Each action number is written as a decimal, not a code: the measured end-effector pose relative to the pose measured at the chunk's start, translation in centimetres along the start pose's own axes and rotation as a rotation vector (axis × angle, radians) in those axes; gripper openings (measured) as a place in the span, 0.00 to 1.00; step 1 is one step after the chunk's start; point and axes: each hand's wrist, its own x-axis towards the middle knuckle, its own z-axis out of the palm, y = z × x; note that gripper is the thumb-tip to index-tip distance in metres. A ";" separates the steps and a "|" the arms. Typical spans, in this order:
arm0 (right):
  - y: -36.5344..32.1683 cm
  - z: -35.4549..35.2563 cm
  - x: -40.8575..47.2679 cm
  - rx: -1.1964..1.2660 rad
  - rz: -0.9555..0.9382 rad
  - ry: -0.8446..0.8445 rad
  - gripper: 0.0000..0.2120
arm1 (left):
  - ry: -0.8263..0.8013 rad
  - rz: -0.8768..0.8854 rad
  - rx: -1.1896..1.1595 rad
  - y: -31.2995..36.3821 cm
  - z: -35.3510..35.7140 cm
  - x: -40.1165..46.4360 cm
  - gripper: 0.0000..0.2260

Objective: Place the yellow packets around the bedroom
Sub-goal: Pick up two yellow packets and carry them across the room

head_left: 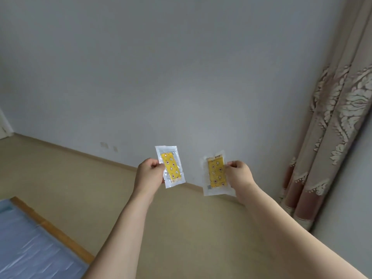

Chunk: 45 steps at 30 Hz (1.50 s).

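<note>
Here, you hold two yellow packets out in front of you at arm's length, one in each hand, both raised in the air against the wall and well apart from each other. Your left hand [151, 171] pinches the left packet [170, 167] by its left edge, fingers curled round the margin. Your right hand [238, 174] pinches the right packet [217, 175] by its right edge in the same manner.

Each packet is a flat rectangular pouch of clear, glossy film with a white sealed border, enclosing a yellow insert printed with small star and flower shapes. The top seal of the right packet looks crumpled or torn, though the view is too soft to confirm.

The wall [161, 77] is smooth, matte and pale grey-white. The floor [70, 178] is plain beige, meeting the wall at a low skirting line. Two small pale plates, possibly sockets, sit low on the wall. At the right hangs one heavy curtain [330, 137], beige with raised floral brocade and a darker hem. At lower left lies one blue mattress [30, 248], shiny-surfaced, edged by a wooden frame [52, 230].
</note>
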 end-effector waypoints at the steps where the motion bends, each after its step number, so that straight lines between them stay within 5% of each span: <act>1: -0.6 -0.6 2.2 0.002 -0.010 -0.007 0.06 | 0.008 -0.003 0.008 0.6 1.5 1.3 0.07; 10: -3.9 0.4 17.4 0.078 -0.045 -0.095 0.08 | 0.077 -0.017 -0.010 2.9 9.7 12.1 0.07; 20: -5.1 13.3 31.7 0.245 0.054 -0.210 0.06 | 0.342 -0.034 -0.058 -0.8 8.1 27.6 0.04; 32: -13.0 35.3 43.0 0.166 -0.055 -0.460 0.06 | 0.673 -0.018 0.054 -2.7 -3.0 44.0 0.06; 45: -19.7 67.9 49.0 0.098 -0.120 -0.817 0.09 | 0.985 -0.087 0.237 -8.0 -22.0 59.9 0.05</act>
